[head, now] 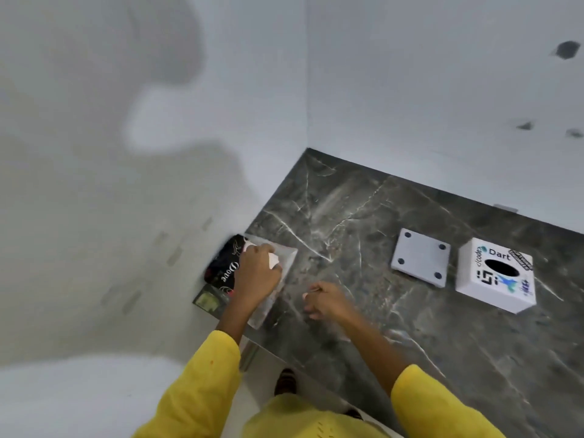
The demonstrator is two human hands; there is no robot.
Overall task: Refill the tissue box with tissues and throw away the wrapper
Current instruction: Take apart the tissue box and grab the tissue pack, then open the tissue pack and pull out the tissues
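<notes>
Fingers (274, 260) of the left hand (257, 273) pinch white tissue at the near-left pack (275, 279), right hand (325, 300) loosely curled and empty, while the far-right tissue box (494, 278) awaits refilling.

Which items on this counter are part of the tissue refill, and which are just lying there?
Part of the job:
tissue pack under the left hand
white tissue box
square white base plate
right hand

Lying about:
black Dove pack
small dark packet

White tissue box (495, 279) upright w/ stickers, oval slot on top; its base plate (420, 261) lies just beside; black tissue pack (222, 267) at bench's left edge, wrapper partly open
</notes>
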